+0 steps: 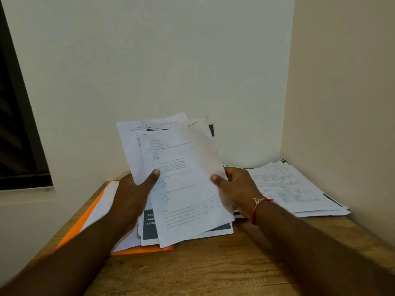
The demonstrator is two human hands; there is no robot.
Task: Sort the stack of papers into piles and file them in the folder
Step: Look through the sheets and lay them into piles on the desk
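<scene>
Here you hold the fanned papers [181, 167] upright over the middle of the bench [213, 270], left hand [132, 193] and right hand [237, 189] each pinching a side edge between thumb and fingers, probably to read the top sheet before choosing the far-right-corner pile [299, 189] or left-edge orange folder [85, 221].

Both hands [183, 189] hold fanned papers [177, 167] above what looks like an orange folder [85, 218].
</scene>
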